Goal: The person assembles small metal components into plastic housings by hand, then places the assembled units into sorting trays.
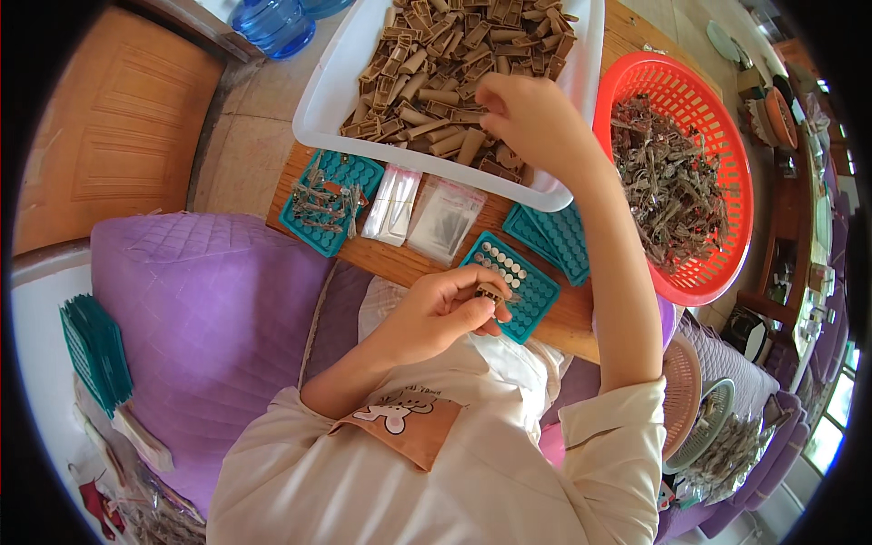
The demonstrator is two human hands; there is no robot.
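Observation:
My left hand (443,307) is closed around a small brown plastic casing (490,292), held between thumb and fingers above a teal tray. Thin bits show at the casing's edge, too small to make out. That teal tray (538,295) has rows of round pockets, several filled with small white round pieces (501,262). My right hand (531,123) reaches into a white plastic bin (320,113) over a heap of brown plastic casings (427,91). Its fingers are bent down against the heap, and whatever they grip is hidden.
A red basket (743,195) of wrapped wiry parts (668,177) stands right of the bin. On the wooden table (400,257) lie a teal tray with wiry parts (329,195), clear plastic bags (445,218) and stacked teal trays (556,238). A purple padded seat (200,327) is at left.

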